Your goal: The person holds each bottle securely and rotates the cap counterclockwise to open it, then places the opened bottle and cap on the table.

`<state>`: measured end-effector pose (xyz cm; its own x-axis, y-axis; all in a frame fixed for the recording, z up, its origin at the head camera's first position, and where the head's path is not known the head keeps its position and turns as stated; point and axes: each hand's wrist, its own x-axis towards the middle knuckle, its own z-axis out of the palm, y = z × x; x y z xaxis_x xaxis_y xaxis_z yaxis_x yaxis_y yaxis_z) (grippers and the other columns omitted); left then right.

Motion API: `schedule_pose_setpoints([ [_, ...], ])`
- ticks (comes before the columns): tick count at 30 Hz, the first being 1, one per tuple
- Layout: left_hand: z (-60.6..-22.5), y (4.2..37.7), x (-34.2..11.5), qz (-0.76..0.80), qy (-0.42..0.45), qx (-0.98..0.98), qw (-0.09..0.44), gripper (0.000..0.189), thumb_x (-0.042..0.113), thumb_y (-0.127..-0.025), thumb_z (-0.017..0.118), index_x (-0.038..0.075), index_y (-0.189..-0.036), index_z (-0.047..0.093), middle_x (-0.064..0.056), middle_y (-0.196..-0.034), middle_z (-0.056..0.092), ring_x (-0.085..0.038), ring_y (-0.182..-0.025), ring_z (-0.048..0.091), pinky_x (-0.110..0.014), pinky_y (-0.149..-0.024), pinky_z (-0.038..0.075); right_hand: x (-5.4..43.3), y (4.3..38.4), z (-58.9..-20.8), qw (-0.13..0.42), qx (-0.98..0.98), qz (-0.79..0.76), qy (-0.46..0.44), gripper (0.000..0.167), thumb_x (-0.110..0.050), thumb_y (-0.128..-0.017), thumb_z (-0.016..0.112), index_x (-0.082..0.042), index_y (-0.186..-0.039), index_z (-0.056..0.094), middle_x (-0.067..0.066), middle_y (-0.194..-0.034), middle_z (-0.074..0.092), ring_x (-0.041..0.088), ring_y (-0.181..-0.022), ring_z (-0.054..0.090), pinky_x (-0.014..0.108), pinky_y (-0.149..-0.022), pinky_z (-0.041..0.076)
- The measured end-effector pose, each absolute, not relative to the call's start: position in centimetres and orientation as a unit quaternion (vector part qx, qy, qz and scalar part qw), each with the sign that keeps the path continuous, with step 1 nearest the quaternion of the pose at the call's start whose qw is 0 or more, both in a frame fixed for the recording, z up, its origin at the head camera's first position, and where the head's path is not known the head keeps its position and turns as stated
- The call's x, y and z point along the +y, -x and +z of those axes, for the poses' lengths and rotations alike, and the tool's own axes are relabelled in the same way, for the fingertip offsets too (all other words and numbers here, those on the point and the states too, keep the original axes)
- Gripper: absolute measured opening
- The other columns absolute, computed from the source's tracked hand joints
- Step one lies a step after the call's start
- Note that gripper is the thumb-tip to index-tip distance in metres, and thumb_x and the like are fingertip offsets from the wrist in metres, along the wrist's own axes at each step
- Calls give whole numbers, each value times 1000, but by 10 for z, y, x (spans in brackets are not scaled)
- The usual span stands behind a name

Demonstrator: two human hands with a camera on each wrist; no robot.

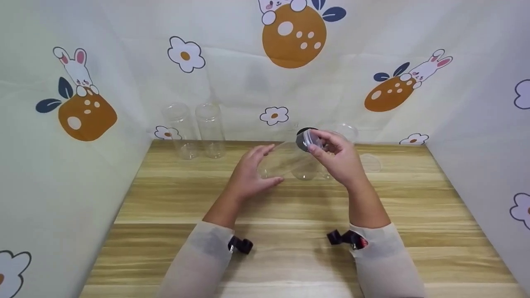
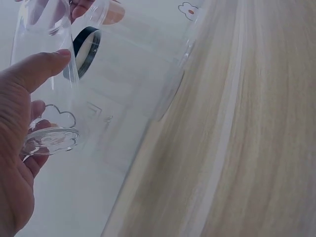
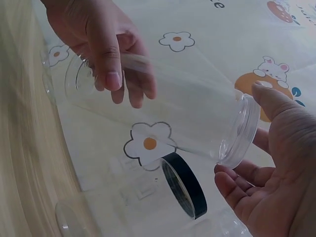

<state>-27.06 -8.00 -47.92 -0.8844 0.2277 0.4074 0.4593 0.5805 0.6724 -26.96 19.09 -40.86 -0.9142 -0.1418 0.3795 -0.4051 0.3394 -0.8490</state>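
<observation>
A clear, empty-looking cylindrical plastic jar (image 1: pixel 282 159) is held tilted above the table between both hands, its wide end rim up to the right. The left hand (image 1: pixel 248 174) holds the jar near its base, thumb on one side and fingers on the other. At the upper end, the right hand (image 1: pixel 337 161) grips the clear rim (image 3: pixel 241 131) between thumb and fingers; whether this is a separate lid cannot be told. Behind stands another clear jar (image 1: pixel 305 170) with a black lid (image 3: pixel 185 185), partly hidden by the held jar.
Two clear jars (image 1: pixel 211 132) stand upright at the back left of the wooden table (image 1: pixel 281 248). More clear plastic (image 1: pixel 347 131) shows behind the right hand. A clear flat disc (image 1: pixel 370 163) lies to its right. Patterned cloth walls (image 1: pixel 232 82) enclose the table.
</observation>
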Motion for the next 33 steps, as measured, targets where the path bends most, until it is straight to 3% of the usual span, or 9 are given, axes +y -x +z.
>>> schedule_pose_setpoints([
  [5, -481, 271, -81, -405, 192, -884, 134, 94, 48, -76, 96, 27, -157, 54, 0, -150, 63, -24, -138, 60, -53, -121, 47, 191, 270, -411, 121, -822, 532, -164, 39, -27, -98, 80, -18, -135, 76, 9, -128, 72, 18, -102, 64, 17, -85, 55],
  [10, -482, 271, -82, -407, 184, -886, 127, 92, 44, -76, 97, 24, -156, 55, -3, -151, 63, -28, -141, 58, -55, -123, 45, 192, 272, -414, 113, -808, 548, -184, 39, -21, -98, 80, -13, -136, 75, 7, -138, 72, 15, -106, 67, 18, -91, 58],
  [14, -482, 271, -83, -421, 187, -880, 113, 93, 45, -76, 97, 22, -156, 55, -2, -148, 65, -25, -137, 61, -53, -120, 48, 193, 272, -414, 101, -784, 571, -219, 40, -11, -98, 78, -8, -137, 73, 8, -147, 68, 14, -126, 67, 18, -107, 55],
  [17, -482, 271, -83, -434, 192, -874, 108, 93, 44, -76, 97, 21, -156, 55, -2, -147, 66, -24, -135, 62, -51, -119, 50, 194, 270, -414, 87, -762, 591, -249, 41, -3, -99, 73, -3, -140, 69, 11, -155, 63, 18, -144, 58, 22, -120, 46],
  [20, -482, 271, -83, -437, 193, -871, 110, 93, 39, -76, 98, 20, -156, 55, -2, -147, 65, -25, -137, 61, -52, -120, 48, 194, 267, -413, 73, -752, 601, -260, 42, 2, -100, 68, -1, -142, 66, 12, -160, 58, 22, -152, 50, 29, -127, 40],
  [26, -481, 271, -84, -436, 189, -872, 115, 92, 37, -76, 98, 20, -156, 55, -3, -147, 65, -27, -138, 60, -55, -122, 46, 191, 266, -413, 64, -751, 605, -255, 46, 4, -101, 65, 0, -146, 60, 13, -165, 52, 28, -156, 45, 46, -132, 32],
  [30, -480, 271, -85, -435, 185, -874, 116, 93, 39, -75, 98, 23, -156, 55, -2, -149, 64, -27, -138, 60, -56, -122, 46, 190, 267, -412, 78, -754, 608, -234, 59, -1, -99, 69, -3, -156, 50, 12, -167, 48, 28, -158, 43, 46, -134, 30],
  [33, -481, 271, -86, -433, 182, -875, 118, 94, 42, -75, 98, 26, -156, 54, -2, -150, 63, -26, -138, 60, -56, -121, 46, 190, 267, -411, 105, -769, 597, -204, 64, -11, -99, 73, -6, -158, 49, 13, -163, 52, 29, -153, 49, 44, -131, 35],
])
